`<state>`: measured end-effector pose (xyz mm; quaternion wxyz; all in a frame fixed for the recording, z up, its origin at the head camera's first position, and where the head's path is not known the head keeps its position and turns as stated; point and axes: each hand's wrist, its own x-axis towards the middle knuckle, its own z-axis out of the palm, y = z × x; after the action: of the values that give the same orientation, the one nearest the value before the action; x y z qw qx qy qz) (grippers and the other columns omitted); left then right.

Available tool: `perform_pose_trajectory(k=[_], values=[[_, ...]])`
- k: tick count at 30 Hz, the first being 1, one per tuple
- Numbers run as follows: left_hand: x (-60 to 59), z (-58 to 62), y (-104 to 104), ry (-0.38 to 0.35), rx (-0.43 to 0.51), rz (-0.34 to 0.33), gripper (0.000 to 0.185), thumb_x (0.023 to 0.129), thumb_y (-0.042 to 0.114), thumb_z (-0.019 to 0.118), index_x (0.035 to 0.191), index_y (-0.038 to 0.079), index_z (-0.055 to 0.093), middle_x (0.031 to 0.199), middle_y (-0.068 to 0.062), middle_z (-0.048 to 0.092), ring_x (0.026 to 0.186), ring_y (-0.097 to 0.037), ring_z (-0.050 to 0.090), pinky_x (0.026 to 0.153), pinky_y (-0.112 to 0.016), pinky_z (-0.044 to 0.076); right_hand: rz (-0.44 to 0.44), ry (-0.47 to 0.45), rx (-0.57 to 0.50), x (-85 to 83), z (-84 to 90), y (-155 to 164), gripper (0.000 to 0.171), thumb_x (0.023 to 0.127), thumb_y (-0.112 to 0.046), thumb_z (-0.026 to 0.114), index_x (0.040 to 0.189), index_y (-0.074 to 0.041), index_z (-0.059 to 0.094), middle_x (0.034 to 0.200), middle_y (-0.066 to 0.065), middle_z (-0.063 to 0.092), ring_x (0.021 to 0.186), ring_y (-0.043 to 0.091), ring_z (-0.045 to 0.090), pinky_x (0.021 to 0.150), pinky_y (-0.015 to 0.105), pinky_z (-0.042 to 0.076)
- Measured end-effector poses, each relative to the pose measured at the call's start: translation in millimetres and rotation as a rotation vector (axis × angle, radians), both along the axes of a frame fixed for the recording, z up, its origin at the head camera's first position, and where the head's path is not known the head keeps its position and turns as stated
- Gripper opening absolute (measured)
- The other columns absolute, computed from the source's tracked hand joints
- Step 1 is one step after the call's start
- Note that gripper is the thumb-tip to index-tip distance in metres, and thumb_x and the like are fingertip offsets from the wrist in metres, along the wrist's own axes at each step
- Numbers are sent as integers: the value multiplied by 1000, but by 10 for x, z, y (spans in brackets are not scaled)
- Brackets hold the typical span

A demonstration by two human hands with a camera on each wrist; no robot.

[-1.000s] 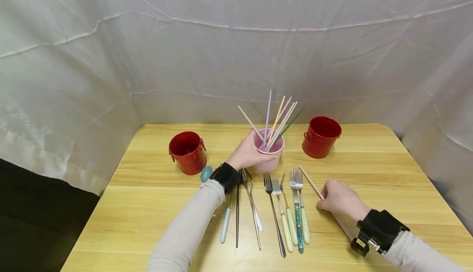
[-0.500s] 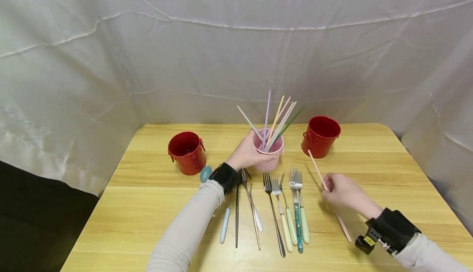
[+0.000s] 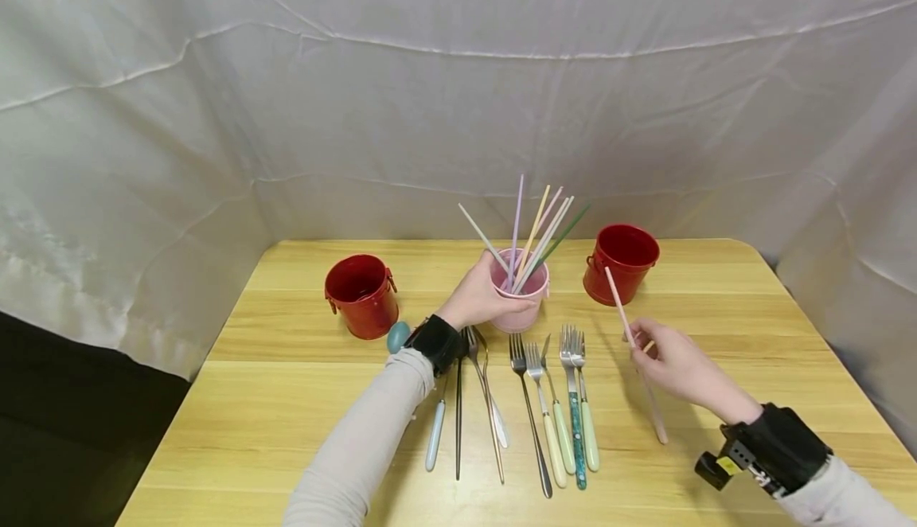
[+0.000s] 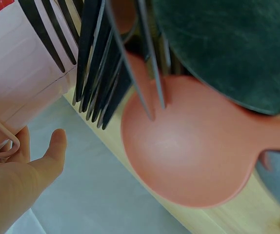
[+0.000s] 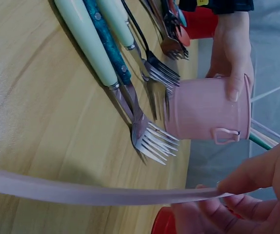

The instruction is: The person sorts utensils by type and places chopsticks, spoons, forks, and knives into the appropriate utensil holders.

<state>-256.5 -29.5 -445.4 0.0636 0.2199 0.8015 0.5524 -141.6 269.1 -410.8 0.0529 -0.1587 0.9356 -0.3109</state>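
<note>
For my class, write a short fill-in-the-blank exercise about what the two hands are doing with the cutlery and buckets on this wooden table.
1. The left hand grips the small ____ metal bucket that holds coloured chopsticks.
2. The right hand pinches one pale pink ____.
3. The number of red metal buckets on the wooden table is ____.
4. The forks lie between the two ____.

Missing words: pink; chopstick; two; hands

Left forearm (image 3: 372, 431) hides spoon handles; blue spoon (image 3: 398, 337) half-covered.
</note>
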Motion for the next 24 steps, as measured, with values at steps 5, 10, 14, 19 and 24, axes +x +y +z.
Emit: perform_pose_trajectory(k=[5, 10, 14, 19, 24], values=[[2, -3, -4, -3, 7, 1, 89, 73, 19, 91, 146, 8, 41, 139, -11, 59, 132, -29, 55, 116, -50, 41, 6, 37, -35, 6, 29, -34, 12, 95, 0, 59, 107, 3, 61, 87, 10, 69, 73, 7, 61, 57, 22, 53], [-3, 0, 1, 4, 7, -1, 89, 73, 19, 91, 146, 8, 41, 138, -9, 60, 131, -26, 56, 115, -46, 43, 2, 38, -73, 4, 57, -69, 14, 98, -2, 56, 110, 4, 61, 87, 11, 67, 70, 10, 63, 58, 23, 54], [-1, 4, 6, 8, 5, -2, 88, 73, 17, 91, 145, 9, 42, 137, -8, 60, 130, -25, 57, 115, -44, 43, 1, 70, -99, -25, 73, -93, 18, 99, -3, 55, 114, 7, 60, 87, 10, 66, 69, 7, 63, 58, 23, 55], [5, 5, 6, -3, 9, 1, 88, 72, 18, 91, 144, 12, 42, 138, -8, 59, 132, -26, 56, 116, -48, 42, 1, 145, -150, -64, 118, -156, 16, 98, 0, 56, 113, 6, 60, 86, 10, 65, 68, 8, 64, 58, 23, 54], [12, 12, 3, -7, 12, 4, 88, 72, 17, 91, 144, 11, 41, 138, -9, 59, 132, -27, 55, 116, -49, 42, 7, 205, -222, -112, 195, -249, 15, 98, 1, 57, 113, 4, 59, 89, 11, 66, 69, -1, 62, 62, 20, 55]])
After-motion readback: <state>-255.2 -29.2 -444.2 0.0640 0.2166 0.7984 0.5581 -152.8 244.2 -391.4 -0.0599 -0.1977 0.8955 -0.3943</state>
